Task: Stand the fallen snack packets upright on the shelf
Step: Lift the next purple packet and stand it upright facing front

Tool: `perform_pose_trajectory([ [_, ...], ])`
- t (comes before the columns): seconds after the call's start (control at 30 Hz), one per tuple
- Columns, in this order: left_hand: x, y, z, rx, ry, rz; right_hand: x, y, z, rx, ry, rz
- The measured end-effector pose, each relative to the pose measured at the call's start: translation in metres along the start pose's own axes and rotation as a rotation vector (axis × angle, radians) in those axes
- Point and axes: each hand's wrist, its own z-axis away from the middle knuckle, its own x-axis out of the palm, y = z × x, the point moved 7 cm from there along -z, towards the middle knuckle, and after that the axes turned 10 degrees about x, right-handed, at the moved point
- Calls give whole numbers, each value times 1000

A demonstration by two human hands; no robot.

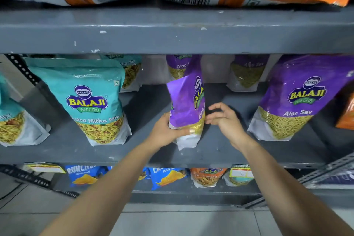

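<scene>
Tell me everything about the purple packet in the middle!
The purple packet is a shiny plastic pouch with a yellow Balaji logo, yellow sev showing low down and a white base. It stands on the grey shelf, turned sideways, its top creased. The left hand grips its lower part; the right hand is open beside it.

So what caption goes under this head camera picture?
Left hand grips a purple plastic snack packet on the grey metal shelf; right hand open beside it.

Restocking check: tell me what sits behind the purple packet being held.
Behind the held purple packet, another purple Aloo Sev packet stands at the shelf's back. Its lower part is covered, so anything beside its base cannot be seen.
</scene>
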Motion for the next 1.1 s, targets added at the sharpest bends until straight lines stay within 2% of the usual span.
perform_pose_trajectory([
  [0.07, -3, 6, -3, 25, -147, 60, -5, -6, -3, -44, -3, 43],
  [0.13, -2, 13, -5, 36, -252, 85, -3, -11, -5, -70, -77, 40],
  [0.2, -5, 12, -5, 34, -220, 96, 4, -13, -6, -48, -227, -17],
  [0.27, -10, 4, -2, 14, -92, 112, 9, -12, -6, -36, -314, -25],
  [0.5, -2, 3, 8, 54, 84, 93, 4, -4, -4, -17, -170, 54],
  [0.67, -5, 11, 3, 90, 5, 66, -3, -5, 0, -19, -167, 54],
  [0.73, -2, 19, 2, 118, -15, 113, 2, -9, 5, -24, -229, -8],
  [0.8, -5, 25, -2, 134, 39, 185, 2, -18, 8, -55, -241, -95],
  [1.1, -21, 63, -12, 213, 180, 336, -8, -56, 10, -208, -88, -172],
])
